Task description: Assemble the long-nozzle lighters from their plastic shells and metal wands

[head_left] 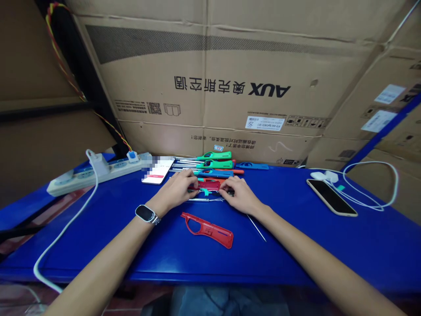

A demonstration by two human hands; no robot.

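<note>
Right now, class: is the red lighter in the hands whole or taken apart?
Taken apart: one red shell half lies alone on the blue table, while the left hand and right hand hold the other red part.

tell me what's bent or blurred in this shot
head view: wide-angle distortion bows the cardboard box edges and the blue table rim; a pixelated patch hides part of the white card beside the power strip; left hand and right hand at the red lighter look sharp and evenly lit
</note>
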